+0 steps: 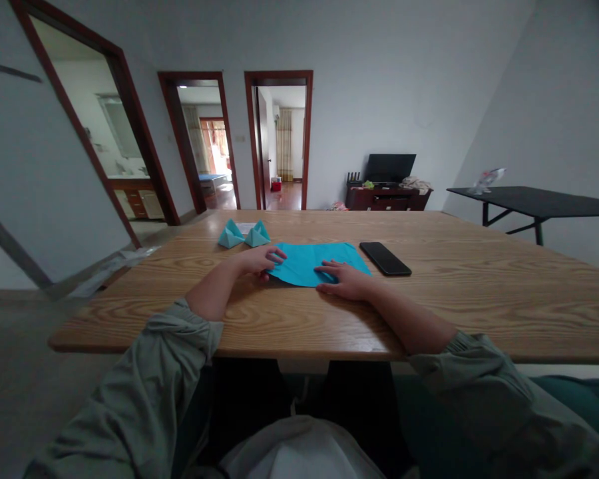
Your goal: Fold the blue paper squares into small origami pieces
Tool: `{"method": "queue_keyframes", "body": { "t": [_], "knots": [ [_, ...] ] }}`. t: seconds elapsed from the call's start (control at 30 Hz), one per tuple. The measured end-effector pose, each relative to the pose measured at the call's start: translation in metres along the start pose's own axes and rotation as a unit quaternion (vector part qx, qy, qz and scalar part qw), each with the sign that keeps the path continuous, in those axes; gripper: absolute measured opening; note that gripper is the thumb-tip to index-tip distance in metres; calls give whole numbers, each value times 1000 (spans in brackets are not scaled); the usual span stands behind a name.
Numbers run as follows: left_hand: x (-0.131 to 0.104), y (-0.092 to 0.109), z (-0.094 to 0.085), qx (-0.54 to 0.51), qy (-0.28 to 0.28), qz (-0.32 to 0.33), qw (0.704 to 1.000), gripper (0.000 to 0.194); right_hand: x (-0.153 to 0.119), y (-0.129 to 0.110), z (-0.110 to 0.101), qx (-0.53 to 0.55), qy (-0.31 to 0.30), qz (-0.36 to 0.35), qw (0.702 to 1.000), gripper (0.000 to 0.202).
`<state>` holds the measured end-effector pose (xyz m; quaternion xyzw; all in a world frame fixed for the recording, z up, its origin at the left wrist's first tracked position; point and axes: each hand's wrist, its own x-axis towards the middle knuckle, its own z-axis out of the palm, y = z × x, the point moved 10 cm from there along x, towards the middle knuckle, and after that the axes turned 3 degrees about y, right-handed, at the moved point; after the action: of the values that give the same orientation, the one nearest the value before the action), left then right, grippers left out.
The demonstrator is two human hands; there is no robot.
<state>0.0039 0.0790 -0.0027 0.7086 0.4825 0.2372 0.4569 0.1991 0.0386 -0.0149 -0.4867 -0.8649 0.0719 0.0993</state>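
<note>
A sheet of bright blue paper point(312, 256) lies on the wooden table in front of me, its near left edge curving slightly up. My left hand point(259, 261) grips the paper's left edge, with the fingers over it and the thumb low at the near corner. On the near right part of the sheet rests my right hand point(347, 279), palm down, its fingers stretched out and apart. Just beyond my left hand stand two folded light-blue paper shapes point(257, 234) with pointed tops, side by side.
A black phone point(385, 258) lies right of the paper on the wooden table point(479, 286). A small whitish item point(245, 227) is behind the folded shapes. Farther off are a black table point(534, 199) at right and a television point(390, 167) on a dark cabinet.
</note>
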Motion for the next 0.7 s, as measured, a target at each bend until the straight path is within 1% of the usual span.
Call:
{"method": "queue_keyframes", "body": {
  "t": [0.1,0.13,0.17,0.27,0.33,0.43,0.5,0.6,0.7],
  "knots": [
    [11,-9,-28,-88,125,1,988,44,2,0,0,12,-3,-11,1000,72],
    [16,-13,-35,-120,152,5,981,44,2,0,0,13,-5,-14,1000,72],
    [21,-17,-38,-145,166,9,975,43,2,-1,0,13,-6,-16,1000,71],
    [42,-23,-38,-166,164,33,972,39,2,-5,-1,17,-9,-25,1000,70],
    [55,-22,-39,-141,164,60,974,37,2,-8,-1,22,-7,-28,999,69],
    [70,-21,-43,-83,181,87,976,37,3,-9,-1,26,-8,-30,999,68],
    [74,-18,-49,-49,200,108,972,38,3,-9,0,27,-9,-28,999,68],
    [74,-14,-61,-25,244,138,960,40,4,-8,1,24,-9,-28,999,68],
    [73,-15,-72,-27,291,144,946,44,4,-8,1,18,-7,-35,999,68]
  ]
}}
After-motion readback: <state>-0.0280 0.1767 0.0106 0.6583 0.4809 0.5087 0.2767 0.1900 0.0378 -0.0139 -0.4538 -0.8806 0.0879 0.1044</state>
